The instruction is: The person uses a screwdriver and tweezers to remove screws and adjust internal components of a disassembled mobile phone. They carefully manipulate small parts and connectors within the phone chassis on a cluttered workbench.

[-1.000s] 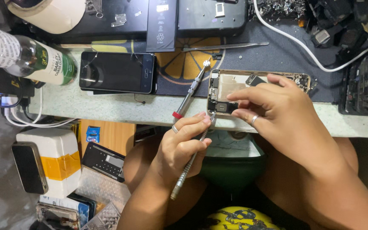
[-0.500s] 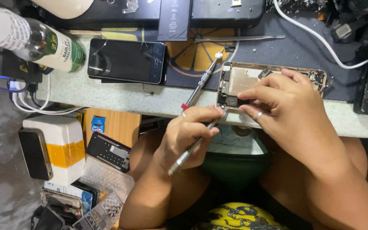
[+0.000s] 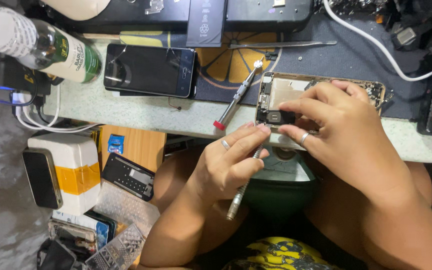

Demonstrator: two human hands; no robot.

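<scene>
Here, at the front edge of the worktop (image 3: 126,107), my left hand (image 3: 226,165) is closed around a slim metal screwdriver (image 3: 243,192), index finger stretched along the shaft toward the tip. I judge the tip should seat squarely before any turn, with light downward pressure, since it sits close to small parts. A second, red-capped screwdriver (image 3: 236,100) lies loose on the worktop just left of the opened phone (image 3: 286,92). My right hand (image 3: 336,130) pinches the phone's near end between thumb and forefinger, steadying it against the front edge. The phone lies directly between both hands, touching each.
</scene>
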